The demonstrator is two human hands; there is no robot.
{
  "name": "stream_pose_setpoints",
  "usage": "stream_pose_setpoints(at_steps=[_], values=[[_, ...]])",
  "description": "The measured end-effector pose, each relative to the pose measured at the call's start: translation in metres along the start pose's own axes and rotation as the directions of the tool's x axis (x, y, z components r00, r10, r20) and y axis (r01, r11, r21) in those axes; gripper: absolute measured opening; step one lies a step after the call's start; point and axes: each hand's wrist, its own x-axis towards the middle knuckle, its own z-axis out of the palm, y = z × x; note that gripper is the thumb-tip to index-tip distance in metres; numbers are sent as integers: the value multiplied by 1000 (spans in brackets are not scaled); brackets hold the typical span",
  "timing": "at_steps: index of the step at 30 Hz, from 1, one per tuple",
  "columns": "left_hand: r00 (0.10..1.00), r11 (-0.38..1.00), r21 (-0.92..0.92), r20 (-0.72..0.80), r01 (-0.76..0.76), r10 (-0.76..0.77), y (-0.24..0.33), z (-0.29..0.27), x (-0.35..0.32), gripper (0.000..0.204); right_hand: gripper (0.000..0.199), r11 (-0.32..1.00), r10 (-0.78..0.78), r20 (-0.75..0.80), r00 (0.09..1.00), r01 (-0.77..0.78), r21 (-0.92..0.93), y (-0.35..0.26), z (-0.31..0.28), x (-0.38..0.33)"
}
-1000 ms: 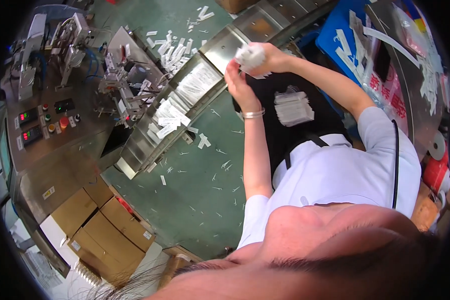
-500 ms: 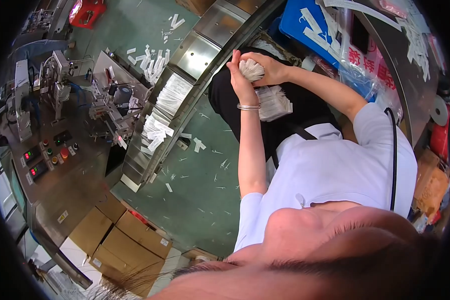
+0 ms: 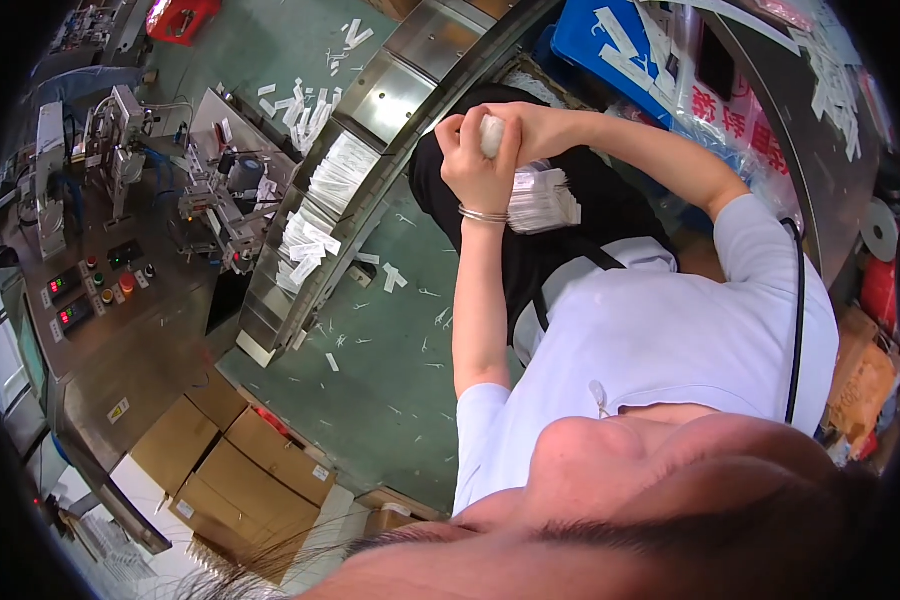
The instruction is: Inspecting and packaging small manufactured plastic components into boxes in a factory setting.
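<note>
Left hand (image 3: 475,168) and right hand (image 3: 532,128) have their grip curled round a white bundle (image 3: 492,138), axis hidden; a packet stack (image 3: 544,208) lies at five o'clock, beside the left.

Clock centred on my hands. White bundle (image 3: 492,137): only its rounded end shows, the rest buried between my left hand (image 3: 475,170) and right hand (image 3: 532,128); right fingertips hard to trace. Second bundle (image 3: 545,205) on my lap, half past four: partly covered by my left hand. Floor scraps (image 3: 430,293), seven: too small to identify. Red stool (image 3: 178,18), ten, brown carton (image 3: 394,8), eleven, blue bin (image 3: 578,42), past one: all cut by the top edge
</note>
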Motion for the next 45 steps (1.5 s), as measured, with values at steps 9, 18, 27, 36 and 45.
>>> stream_pose_setpoints(at_steps=[9,18,27,36,45], values=[[962,920,-372,-182,123,-203,6,5,-21,16,55,1000,-20,-286,958,23,9,-38,33,-52],[959,897,-351,9,269,-284,9,19,-52,20,52,975,165,-441,882,-80,206,-23,43,-90],[885,880,-102,25,464,-464,31,-3,-95,27,53,804,389,-339,857,-136,580,0,2,-116],[834,822,-148,154,550,-530,-8,31,-134,17,55,791,415,-239,878,-218,571,3,-4,-121],[550,156,-737,329,658,-767,-17,27,-146,12,57,980,191,-1,982,-191,-50,19,15,-83]])
